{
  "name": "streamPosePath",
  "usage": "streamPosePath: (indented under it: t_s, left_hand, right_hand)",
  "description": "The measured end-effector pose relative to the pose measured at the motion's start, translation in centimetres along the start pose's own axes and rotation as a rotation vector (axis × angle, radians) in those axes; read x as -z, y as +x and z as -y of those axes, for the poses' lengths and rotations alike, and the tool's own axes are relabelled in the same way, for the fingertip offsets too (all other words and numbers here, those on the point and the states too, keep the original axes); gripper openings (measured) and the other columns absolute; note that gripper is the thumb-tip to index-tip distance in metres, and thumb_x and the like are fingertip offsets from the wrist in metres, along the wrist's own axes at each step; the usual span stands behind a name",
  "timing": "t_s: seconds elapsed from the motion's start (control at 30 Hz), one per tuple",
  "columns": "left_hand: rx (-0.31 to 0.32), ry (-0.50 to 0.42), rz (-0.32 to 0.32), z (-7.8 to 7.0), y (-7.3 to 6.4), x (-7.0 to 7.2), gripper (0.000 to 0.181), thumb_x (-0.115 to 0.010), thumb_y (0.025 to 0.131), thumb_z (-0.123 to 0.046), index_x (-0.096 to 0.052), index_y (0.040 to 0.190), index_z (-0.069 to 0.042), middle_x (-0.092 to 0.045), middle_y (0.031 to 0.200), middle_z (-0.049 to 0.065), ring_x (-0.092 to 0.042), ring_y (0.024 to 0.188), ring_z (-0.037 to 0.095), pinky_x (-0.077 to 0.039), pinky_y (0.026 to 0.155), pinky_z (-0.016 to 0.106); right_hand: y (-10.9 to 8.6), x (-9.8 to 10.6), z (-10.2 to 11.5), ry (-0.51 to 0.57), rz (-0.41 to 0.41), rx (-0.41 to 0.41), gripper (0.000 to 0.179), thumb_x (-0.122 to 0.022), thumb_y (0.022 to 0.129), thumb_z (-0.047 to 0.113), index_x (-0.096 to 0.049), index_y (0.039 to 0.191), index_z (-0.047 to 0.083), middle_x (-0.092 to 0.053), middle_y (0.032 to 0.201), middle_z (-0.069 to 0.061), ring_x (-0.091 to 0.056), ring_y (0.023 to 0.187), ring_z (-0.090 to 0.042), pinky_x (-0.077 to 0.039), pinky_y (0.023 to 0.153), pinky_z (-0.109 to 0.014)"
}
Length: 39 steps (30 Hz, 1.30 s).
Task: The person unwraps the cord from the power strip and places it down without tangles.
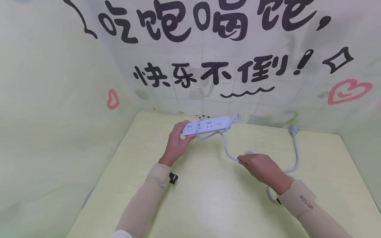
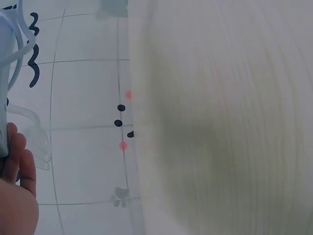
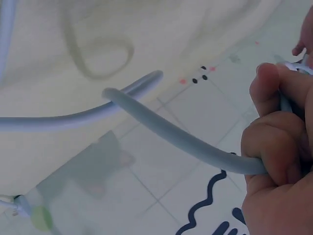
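Note:
A white power strip [image 1: 212, 125] with sockets and a switch is held up above the table, tilted a little. My left hand [image 1: 177, 140] grips its left end, thumb below and fingers behind. Part of the strip [image 2: 3, 112] also shows at the left wrist view's edge, beside the fingers. Its cord [image 1: 225, 148] loops round the strip, then runs down to my right hand [image 1: 262, 168], whose fingers curl round it. In the right wrist view the cord [image 3: 186, 142] leaves that fist and bends back in a loop. The plug [image 1: 293, 129] lies near the table's back right.
The pale wooden table [image 1: 202, 198] meets a printed wall curtain [image 1: 202, 96] at the back, with side curtains left and right. More cord [image 1: 296, 155] trails over the table between the right wrist and the plug.

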<state>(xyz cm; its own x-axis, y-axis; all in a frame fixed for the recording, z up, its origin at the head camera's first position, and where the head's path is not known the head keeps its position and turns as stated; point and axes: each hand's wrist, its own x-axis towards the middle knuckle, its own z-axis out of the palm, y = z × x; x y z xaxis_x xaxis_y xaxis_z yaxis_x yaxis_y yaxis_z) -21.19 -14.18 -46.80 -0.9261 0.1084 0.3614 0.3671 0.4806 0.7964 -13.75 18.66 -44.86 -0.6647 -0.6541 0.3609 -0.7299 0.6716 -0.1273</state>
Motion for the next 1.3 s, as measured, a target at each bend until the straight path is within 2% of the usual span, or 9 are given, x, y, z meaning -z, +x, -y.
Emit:
streamPosePath:
  t_s: [0.13,0.23,0.33,0.43,0.6,0.77,0.87,1.07,1.3]
  left_hand:
    - [0.014,0.004,0.013,0.1,0.1,0.3,0.046,-0.074,0.094,-0.019,-0.057,0.137,-0.014,-0.06,0.124,0.006,-0.052,0.112,0.02,-0.048,0.096,0.039]
    - [0.008,0.016,0.021,0.2,0.1,0.3,0.042,-0.074,0.094,-0.022,-0.059,0.133,-0.017,-0.061,0.119,0.003,-0.051,0.109,0.019,-0.047,0.093,0.038]
    - [0.001,0.024,0.034,0.4,-0.1,0.2,0.04,-0.074,0.094,-0.024,-0.059,0.131,-0.018,-0.061,0.117,0.001,-0.05,0.108,0.018,-0.047,0.092,0.038]
    - [-0.001,0.03,0.048,0.5,-0.2,0.1,0.041,-0.074,0.094,-0.025,-0.059,0.132,-0.019,-0.061,0.118,0.0,-0.05,0.108,0.018,-0.048,0.093,0.039]
    - [0.005,0.056,0.077,0.3,-0.6,0.1,0.043,-0.075,0.094,-0.024,-0.058,0.133,-0.021,-0.06,0.118,-0.001,-0.051,0.107,0.018,-0.048,0.091,0.037]
    - [-0.007,0.074,0.106,0.5,-0.9,0.3,0.046,-0.076,0.093,-0.025,-0.057,0.135,-0.023,-0.06,0.119,-0.002,-0.051,0.109,0.017,-0.047,0.094,0.039]
    - [-0.01,0.069,0.119,0.7,-1.1,0.5,0.048,-0.076,0.093,-0.025,-0.056,0.137,-0.023,-0.06,0.122,-0.001,-0.053,0.111,0.018,-0.048,0.096,0.041]
    - [0.092,0.027,0.117,1.8,-1.7,1.4,0.051,-0.075,0.093,-0.027,-0.055,0.14,-0.024,-0.06,0.125,-0.003,-0.055,0.113,0.018,-0.048,0.097,0.043]
    - [0.235,0.067,0.03,3.7,-1.7,2.6,0.052,-0.071,0.096,-0.033,-0.053,0.143,-0.02,-0.059,0.129,0.002,-0.054,0.117,0.022,-0.048,0.095,0.044]
  right_hand:
    - [0.6,1.5,1.6,0.008,-0.115,0.156,0.007,-0.07,0.097,0.015,-0.074,0.098,0.009,-0.064,0.07,0.007,-0.05,0.055,0.0,-0.046,0.053,-0.016]
    - [1.4,3.1,2.7,0.009,-0.213,0.247,0.03,-0.05,0.109,0.027,-0.073,0.099,0.011,-0.057,0.066,0.009,-0.038,0.053,0.004,-0.038,0.05,-0.012]
    - [2.6,5.3,3.4,0.022,-0.289,0.274,0.045,-0.037,0.111,0.034,-0.074,0.102,0.011,-0.054,0.064,0.01,-0.034,0.054,0.005,-0.035,0.048,-0.011]
    - [3.8,7.7,3.2,0.026,-0.348,0.255,0.047,-0.039,0.111,0.035,-0.076,0.104,0.007,-0.063,0.067,0.006,-0.048,0.053,0.002,-0.044,0.049,-0.014]
    - [5.9,11.0,1.0,-0.027,-0.396,0.121,0.034,-0.055,0.106,0.025,-0.076,0.107,-0.001,-0.076,0.08,-0.012,-0.073,0.066,-0.022,-0.058,0.058,-0.033]
    - [7.2,12.1,-2.3,-0.079,-0.432,-0.084,0.016,-0.073,0.091,0.0,-0.075,0.107,-0.003,-0.076,0.085,-0.017,-0.071,0.069,-0.029,-0.058,0.064,-0.045]
    - [7.3,11.6,-4.4,-0.082,-0.436,-0.197,0.013,-0.069,0.094,0.001,-0.074,0.105,-0.003,-0.074,0.082,-0.017,-0.067,0.065,-0.029,-0.056,0.064,-0.047]
    - [5.2,9.3,-8.8,-0.044,-0.323,-0.414,0.019,-0.062,0.101,0.008,-0.073,0.105,-0.006,-0.073,0.082,-0.023,-0.066,0.065,-0.037,-0.053,0.066,-0.055]
    - [1.4,6.5,-12.1,-0.002,-0.143,-0.551,0.026,-0.056,0.103,0.009,-0.069,0.114,-0.011,-0.072,0.092,-0.032,-0.067,0.073,-0.046,-0.052,0.073,-0.06]
